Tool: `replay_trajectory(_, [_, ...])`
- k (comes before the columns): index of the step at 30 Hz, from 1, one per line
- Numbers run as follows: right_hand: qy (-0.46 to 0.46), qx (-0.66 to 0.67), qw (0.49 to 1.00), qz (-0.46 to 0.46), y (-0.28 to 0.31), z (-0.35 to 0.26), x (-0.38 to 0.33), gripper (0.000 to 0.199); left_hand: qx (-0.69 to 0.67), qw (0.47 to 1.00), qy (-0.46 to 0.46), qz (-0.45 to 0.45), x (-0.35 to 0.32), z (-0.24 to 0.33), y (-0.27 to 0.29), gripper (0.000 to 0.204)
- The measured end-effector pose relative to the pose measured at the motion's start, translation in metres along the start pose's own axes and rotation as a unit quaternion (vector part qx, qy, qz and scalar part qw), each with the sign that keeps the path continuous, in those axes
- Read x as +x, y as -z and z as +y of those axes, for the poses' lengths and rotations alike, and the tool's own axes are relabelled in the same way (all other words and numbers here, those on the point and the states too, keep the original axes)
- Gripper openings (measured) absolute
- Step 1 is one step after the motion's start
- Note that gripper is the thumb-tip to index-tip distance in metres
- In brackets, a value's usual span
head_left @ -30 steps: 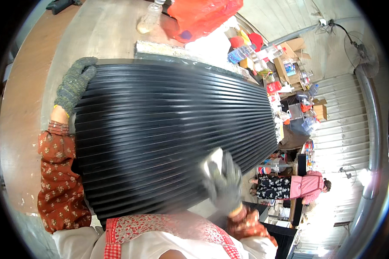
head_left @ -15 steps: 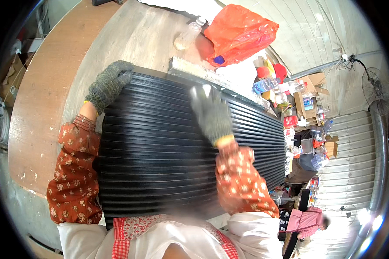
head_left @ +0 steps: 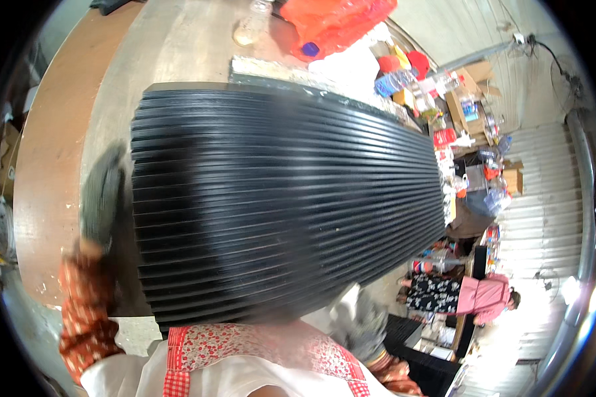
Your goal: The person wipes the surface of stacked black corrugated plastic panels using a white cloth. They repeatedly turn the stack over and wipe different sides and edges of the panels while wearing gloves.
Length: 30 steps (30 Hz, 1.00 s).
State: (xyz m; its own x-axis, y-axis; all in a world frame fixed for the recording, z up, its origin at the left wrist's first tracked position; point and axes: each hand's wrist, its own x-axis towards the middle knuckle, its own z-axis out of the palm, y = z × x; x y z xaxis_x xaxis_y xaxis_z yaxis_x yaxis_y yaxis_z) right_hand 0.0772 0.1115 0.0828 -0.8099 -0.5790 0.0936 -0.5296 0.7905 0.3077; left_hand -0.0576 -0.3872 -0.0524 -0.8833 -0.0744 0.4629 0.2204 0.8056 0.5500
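Note:
A wide black ribbed panel [head_left: 298, 192], its ridges running left to right, lies across the worktable before me. My left hand [head_left: 102, 198], in a grey-green knitted glove, is beside the panel's left edge. It is blurred, but its fingers look stretched out, with nothing visible in them. Down at the panel's near right edge is my right hand [head_left: 359, 321], in the same kind of glove. Blur hides its fingers, and I cannot tell whether it touches the panel. Both forearms wear orange-brown flowered sleeves.
Beyond the panel lies a pale, paint-stained bar [head_left: 271, 69]. A clear bottle [head_left: 250, 28] and a red plastic bag [head_left: 338, 23] are farther back. Bottles and cardboard boxes [head_left: 462, 106] crowd the far right. Another person in pink [head_left: 487, 298] is at the right.
My left hand has left the panel's far left corner and come nearer along its left side. My right hand has moved from the ribbed surface to the near right edge.

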Motion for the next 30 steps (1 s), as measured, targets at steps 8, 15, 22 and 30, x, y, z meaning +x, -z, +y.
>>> replay_trajectory(8, [-0.019,0.062,0.994,0.083,-0.032,0.092,0.209,0.047,-0.073,0.984,0.089,-0.137,-0.191,0.111,0.037,0.072])
replay_trajectory(15, [-0.071,0.147,0.983,0.083,-0.086,0.046,0.379,0.052,-0.097,0.993,0.058,0.036,-0.193,0.112,-0.003,0.041])
replay_trajectory(22, [-0.033,0.171,0.984,0.028,-0.054,-0.012,0.297,0.039,-0.147,0.979,0.131,-0.054,-0.207,0.101,-0.003,0.041])
replay_trajectory(30, [-0.021,0.130,0.988,-0.077,-0.001,-0.062,0.042,0.082,-0.666,0.617,0.407,0.101,-0.173,0.134,-0.010,0.063])
